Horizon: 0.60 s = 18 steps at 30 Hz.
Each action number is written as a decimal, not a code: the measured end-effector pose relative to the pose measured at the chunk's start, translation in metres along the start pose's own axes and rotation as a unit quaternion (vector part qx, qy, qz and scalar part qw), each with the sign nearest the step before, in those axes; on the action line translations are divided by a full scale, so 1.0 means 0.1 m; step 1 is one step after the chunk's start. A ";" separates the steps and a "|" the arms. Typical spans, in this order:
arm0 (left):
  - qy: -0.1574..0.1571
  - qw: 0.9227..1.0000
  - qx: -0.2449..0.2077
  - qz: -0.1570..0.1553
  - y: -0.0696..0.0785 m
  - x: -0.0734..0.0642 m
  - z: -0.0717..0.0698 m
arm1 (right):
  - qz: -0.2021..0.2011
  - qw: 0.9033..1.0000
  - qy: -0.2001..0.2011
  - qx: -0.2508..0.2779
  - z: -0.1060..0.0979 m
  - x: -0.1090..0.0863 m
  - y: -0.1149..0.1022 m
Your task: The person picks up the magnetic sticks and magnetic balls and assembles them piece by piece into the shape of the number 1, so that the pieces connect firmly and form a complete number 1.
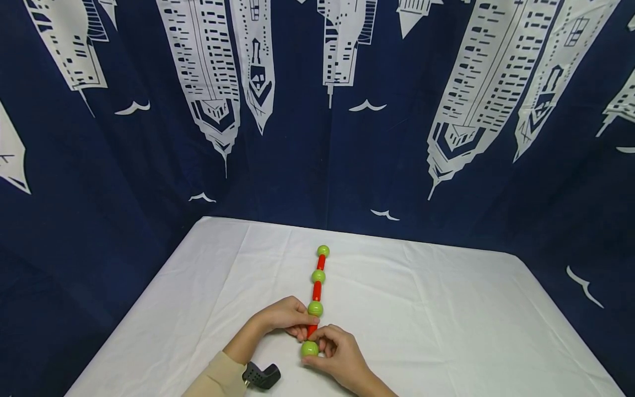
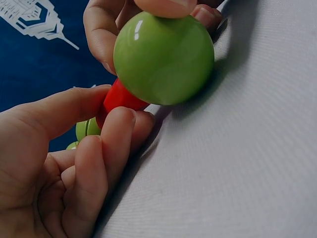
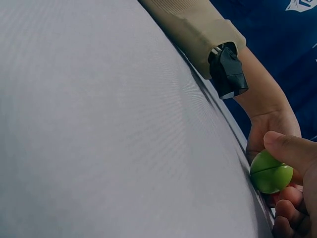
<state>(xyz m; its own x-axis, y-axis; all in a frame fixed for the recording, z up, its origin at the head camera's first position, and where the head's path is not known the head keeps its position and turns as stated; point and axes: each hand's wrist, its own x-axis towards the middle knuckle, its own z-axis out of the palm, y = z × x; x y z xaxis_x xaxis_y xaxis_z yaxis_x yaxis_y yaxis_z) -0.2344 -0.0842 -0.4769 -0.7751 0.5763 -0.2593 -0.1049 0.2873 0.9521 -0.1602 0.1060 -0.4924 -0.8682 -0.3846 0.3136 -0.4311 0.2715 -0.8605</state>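
A straight chain of green balls and red rods lies on the white-covered table, running away from me in the head view. My left hand [image 1: 285,315] pinches the nearest red rod [image 2: 123,97] between thumb and fingers. At the chain's near end, my right hand [image 1: 344,357] grips the last green ball [image 1: 310,349], thumb on one side and fingers on the other. The left wrist view shows this ball right against the end of the red rod. Beyond the hands come a green ball [image 1: 315,308], a red rod [image 1: 317,291] and another green ball [image 1: 318,275].
The chain's far end is a red rod [image 1: 321,262] and a small green ball [image 1: 323,251]. A black wrist device [image 1: 263,376] sits at the left sleeve's cuff. Behind the white tablecloth [image 1: 446,309] hangs a dark blue curtain [image 1: 297,182] with white buildings printed on it.
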 end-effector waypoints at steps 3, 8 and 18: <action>-0.001 1.000 -0.001 0.002 -0.01 0.01 0.00 | -0.003 1.000 -0.001 0.002 -0.01 0.00 0.01; -0.003 1.000 -0.004 -0.002 -0.02 0.02 0.00 | 0.007 1.000 -0.009 0.015 -0.03 0.00 0.00; 0.002 0.999 0.040 -0.022 0.01 -0.06 -0.07 | 0.089 0.993 -0.002 0.079 -0.36 0.02 0.01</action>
<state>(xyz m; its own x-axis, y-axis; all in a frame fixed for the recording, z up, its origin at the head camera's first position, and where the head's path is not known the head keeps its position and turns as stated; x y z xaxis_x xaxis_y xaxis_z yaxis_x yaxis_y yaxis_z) -0.2346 -0.0928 -0.4728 -0.7736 0.5586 -0.2991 -0.0885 0.3722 0.9239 -0.1710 0.1368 -0.4782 -0.9259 -0.3468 0.1499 -0.2272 0.1942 -0.9543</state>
